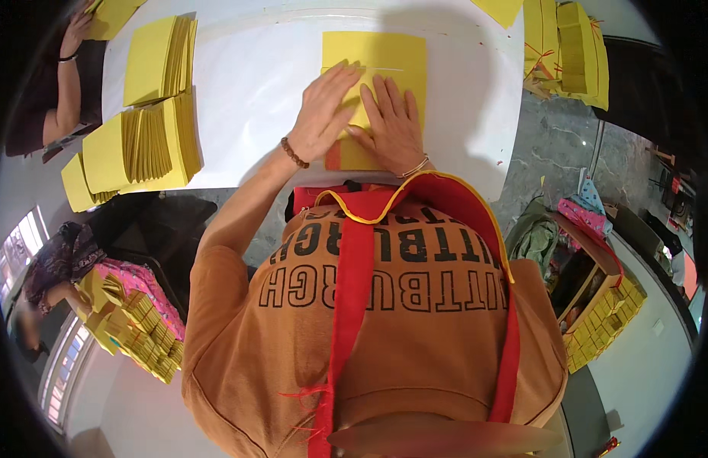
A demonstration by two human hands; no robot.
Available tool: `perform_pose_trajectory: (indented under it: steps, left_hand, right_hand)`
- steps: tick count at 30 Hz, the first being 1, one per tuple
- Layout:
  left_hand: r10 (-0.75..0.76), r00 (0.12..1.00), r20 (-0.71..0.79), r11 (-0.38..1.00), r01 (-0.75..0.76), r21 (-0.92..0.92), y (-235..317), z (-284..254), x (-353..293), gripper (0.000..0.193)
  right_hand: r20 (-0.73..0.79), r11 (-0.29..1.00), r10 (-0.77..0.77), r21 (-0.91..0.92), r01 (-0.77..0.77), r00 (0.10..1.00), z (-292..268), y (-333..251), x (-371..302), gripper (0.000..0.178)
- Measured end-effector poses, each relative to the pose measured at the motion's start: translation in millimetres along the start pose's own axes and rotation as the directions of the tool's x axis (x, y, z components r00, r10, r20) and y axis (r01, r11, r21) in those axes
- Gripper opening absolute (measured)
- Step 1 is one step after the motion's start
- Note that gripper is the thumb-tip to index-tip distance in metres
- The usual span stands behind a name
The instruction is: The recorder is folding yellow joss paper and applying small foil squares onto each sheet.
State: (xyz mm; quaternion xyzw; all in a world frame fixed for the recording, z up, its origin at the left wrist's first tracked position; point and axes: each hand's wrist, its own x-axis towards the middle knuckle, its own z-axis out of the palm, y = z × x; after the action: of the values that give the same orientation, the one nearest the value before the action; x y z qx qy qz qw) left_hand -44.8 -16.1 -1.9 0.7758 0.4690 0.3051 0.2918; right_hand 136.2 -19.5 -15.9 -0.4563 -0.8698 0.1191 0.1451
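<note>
A yellow paper sheet or folded packet (375, 47) lies on the white table in front of me. Across its upper part runs a thin white line, and a small reddish-orange patch shows at its lower left corner. My left hand (323, 111) rests on its left side, fingers stretched out and close together. Flat on the right side lies my right hand (394, 126), with its fingers spread. Neither hand grips anything that I can see, though the paper beneath the palms is hidden.
Stacks of folded yellow paper (159, 61) stand along the left of the white table (247, 84). Tied yellow bundles (583, 53) sit at the far right. At the upper left another person's hand (78, 32) touches yellow paper. More yellow stacks (144, 324) stand lower left, beside another person.
</note>
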Motion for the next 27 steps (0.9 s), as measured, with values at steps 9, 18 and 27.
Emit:
perform_pose_trajectory:
  steps: [9,18,27]
  left_hand:
    - [-0.052,0.967,0.248,0.908,-0.058,0.415,3,7,-10,0.089]
    - [0.114,0.958,0.263,0.778,-0.25,0.576,11,12,-8,0.072]
    - [0.087,0.961,0.261,0.842,-0.211,0.497,33,-15,29,0.054]
  right_hand:
    - [0.051,0.992,0.072,-0.111,-0.066,0.996,6,14,-4,0.066]
    - [-0.011,0.985,0.171,-0.016,-0.171,0.985,2,33,-9,0.064]
    - [0.044,0.397,0.426,0.888,-0.23,0.903,-24,74,-26,0.051]
